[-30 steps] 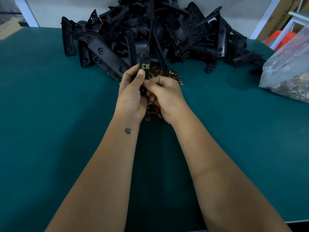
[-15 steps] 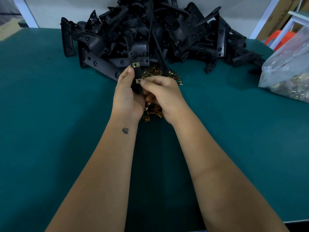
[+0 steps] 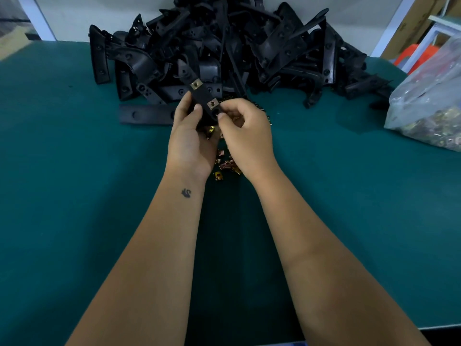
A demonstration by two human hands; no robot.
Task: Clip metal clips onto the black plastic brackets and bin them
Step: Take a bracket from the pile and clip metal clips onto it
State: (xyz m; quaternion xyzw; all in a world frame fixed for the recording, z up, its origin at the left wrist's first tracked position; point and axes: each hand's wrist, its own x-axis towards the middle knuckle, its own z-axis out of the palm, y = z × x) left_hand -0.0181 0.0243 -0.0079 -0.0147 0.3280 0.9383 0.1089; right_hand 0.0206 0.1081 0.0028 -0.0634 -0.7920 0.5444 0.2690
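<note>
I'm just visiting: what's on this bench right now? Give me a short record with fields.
surface: green table
held part: black plastic bracket, gripped by left hand
clips fitted: two metal clips on it, upper clip and lower clip
right hand: fingertips at the bracket's lower end
loose clips: scattered on the table under the hands
stock: bracket pile behind
far right: plastic bag of clips

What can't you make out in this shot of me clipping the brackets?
- Head view: the lower end of the held bracket, covered by the left hand.
- Head view: part of the loose clips on the table, hidden under both hands.
- Head view: the clip bag, cut off by the right edge.
- Head view: the right hand grip; whether its fingertips pinch another clip is unclear.
- No bin shows.
</note>
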